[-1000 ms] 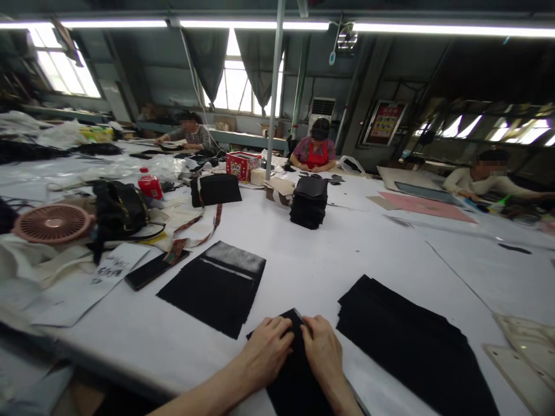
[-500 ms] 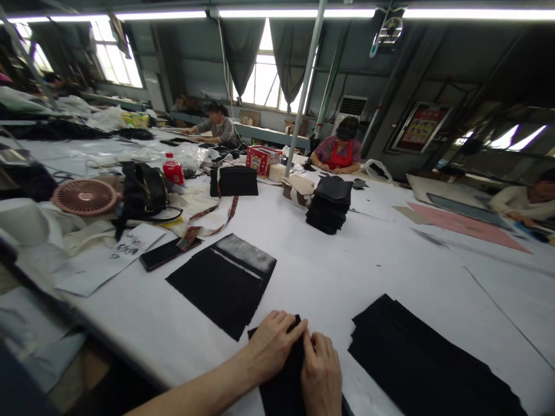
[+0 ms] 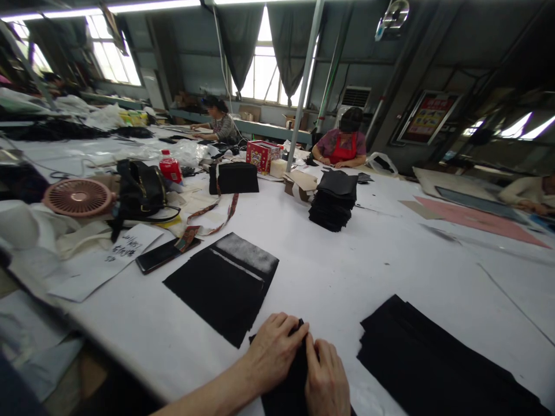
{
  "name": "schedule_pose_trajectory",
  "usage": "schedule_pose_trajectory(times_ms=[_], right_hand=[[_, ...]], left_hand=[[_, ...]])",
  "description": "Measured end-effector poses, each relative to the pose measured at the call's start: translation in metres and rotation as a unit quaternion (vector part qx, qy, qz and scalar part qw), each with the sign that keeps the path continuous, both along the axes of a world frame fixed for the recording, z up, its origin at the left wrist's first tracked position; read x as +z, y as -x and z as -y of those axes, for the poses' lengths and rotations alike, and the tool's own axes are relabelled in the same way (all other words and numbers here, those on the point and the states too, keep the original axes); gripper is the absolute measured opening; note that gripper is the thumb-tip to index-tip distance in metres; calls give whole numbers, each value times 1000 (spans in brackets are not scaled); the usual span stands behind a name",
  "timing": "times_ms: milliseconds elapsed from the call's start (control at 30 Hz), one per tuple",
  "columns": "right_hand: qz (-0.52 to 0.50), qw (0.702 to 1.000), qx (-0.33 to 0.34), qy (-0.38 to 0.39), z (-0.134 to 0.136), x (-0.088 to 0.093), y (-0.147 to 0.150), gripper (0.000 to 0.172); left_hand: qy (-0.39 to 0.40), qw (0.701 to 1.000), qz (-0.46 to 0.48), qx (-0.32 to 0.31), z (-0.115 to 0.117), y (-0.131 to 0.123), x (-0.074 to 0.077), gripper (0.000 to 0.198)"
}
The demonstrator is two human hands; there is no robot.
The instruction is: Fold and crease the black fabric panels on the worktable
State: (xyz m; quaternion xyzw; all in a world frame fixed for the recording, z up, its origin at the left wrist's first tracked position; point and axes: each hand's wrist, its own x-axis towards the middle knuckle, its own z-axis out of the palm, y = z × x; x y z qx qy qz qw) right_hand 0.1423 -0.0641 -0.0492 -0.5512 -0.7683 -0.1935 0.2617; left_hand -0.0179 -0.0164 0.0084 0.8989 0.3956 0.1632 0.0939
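Note:
Both my hands rest on a black fabric piece (image 3: 289, 381) at the near edge of the white table (image 3: 338, 271). My left hand (image 3: 277, 349) pinches its top edge with curled fingers. Pressed against it, my right hand (image 3: 326, 375) also has its fingers bent onto the fabric. A flat stack of black fabric sheets (image 3: 437, 361) lies to the right. To the left lies another black sheet with a grey band (image 3: 223, 283).
A tall pile of black pieces (image 3: 333, 199) stands mid-table. At the left are a phone (image 3: 162, 254), written paper (image 3: 108, 260), a black bag (image 3: 141, 190), a pink fan (image 3: 78, 196) and a red-capped bottle (image 3: 170, 167). Other people work at the far side and right.
The view has shifted slightly, and my hands sit lower and closer together on the black piece. My right fingers have curled in beside the left.

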Motion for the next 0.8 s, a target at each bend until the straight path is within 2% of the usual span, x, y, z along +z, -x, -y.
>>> schedule_pose_trajectory(times_ms=[433, 800], right_hand=[[6, 1000, 14, 18, -2, -13, -7, 43], [2, 1000, -4, 21, -1, -3, 1, 41]], left_hand=[[6, 1000, 10, 11, 0, 0, 1, 38], [17, 999, 7, 33, -3, 1, 2, 43]])
